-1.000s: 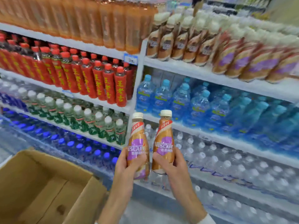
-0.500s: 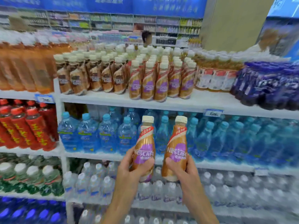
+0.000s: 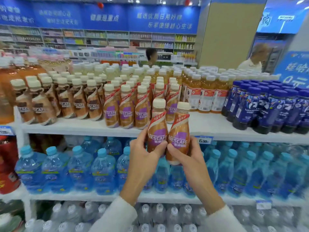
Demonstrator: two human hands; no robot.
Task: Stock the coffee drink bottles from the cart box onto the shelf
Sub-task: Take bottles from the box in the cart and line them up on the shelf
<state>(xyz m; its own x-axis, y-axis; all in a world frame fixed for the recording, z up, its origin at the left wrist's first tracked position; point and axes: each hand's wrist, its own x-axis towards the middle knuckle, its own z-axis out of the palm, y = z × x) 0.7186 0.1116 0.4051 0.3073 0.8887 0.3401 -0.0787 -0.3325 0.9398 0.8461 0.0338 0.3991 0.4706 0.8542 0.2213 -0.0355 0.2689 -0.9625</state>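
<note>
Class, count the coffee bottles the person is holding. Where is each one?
2. The first bottle is gripped in the left hand; the second bottle, tilted slightly, is in the right hand. They are side by side before the shelf. None looks hidden.

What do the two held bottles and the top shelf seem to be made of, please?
Left bottle and right bottle: probably plastic, wrapped in glossy printed sleeves that catch the light; matte cream caps. Shelf: smooth white, likely painted metal, unconfirmed.

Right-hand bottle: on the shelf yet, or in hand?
In hand, not shelved. The right hand grips the right-hand bottle in front of the shelf edge, its base lower than the shelf surface.
</note>
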